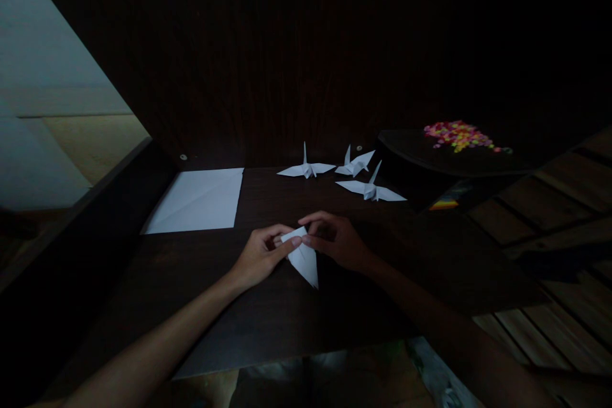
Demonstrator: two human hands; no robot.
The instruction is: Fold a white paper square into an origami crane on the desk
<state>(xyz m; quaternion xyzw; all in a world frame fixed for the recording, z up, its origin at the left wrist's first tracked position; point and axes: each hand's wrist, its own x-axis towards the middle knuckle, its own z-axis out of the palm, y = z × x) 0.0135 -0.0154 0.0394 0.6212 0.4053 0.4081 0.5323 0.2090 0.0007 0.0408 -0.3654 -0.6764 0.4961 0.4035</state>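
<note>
Between my two hands is a small folded white paper (305,262), kite-shaped, its narrow point hanging toward me. My left hand (262,254) pinches its left side, thumb on the front face. On the upper right edge, my right hand (338,241) grips the same paper between thumb and fingers. Beyond the hands stand folded paper cranes: one crane (306,170) straight ahead, another crane (354,164) to its right, and a nearer crane (371,190) with wings spread. To the left lies a flat white paper sheet (196,200) with a faint diagonal crease.
A dark wooden table (201,306) carries everything, with a tall dark panel (268,57) behind it and a raised side board (81,210) at left. A dark corner shelf (406,150) at right bears a pile of small colourful pieces (461,135). Wooden slats (549,331) show lower right.
</note>
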